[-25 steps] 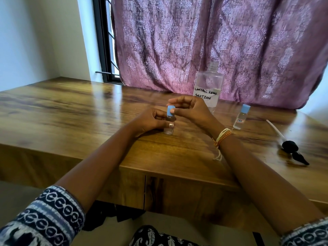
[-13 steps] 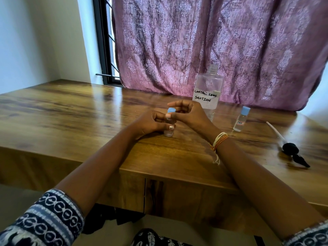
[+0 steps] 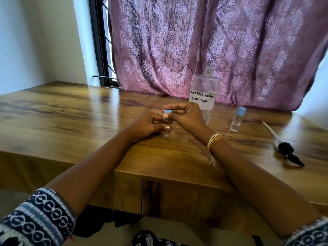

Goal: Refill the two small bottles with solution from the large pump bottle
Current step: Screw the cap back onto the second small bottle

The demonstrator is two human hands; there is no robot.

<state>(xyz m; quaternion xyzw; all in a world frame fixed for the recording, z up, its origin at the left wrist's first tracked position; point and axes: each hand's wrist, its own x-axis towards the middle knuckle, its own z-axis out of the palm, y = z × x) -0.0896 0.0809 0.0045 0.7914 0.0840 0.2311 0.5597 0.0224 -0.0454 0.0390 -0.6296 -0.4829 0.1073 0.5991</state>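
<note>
Frame centre: left hand (image 3: 147,124) grips the small bottle (image 3: 166,129); right hand (image 3: 184,115) pinches its blue cap (image 3: 167,111). Likely light, rigid and slippery: best held by the body.

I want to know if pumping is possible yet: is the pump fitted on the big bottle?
No, the black pump lies on the table, apart from the big bottle, whose neck is bare.

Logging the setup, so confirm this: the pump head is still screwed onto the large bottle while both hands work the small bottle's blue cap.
Wrong: the head view shows the pump head lying on the table, right of the large bottle; the rest holds.
</note>
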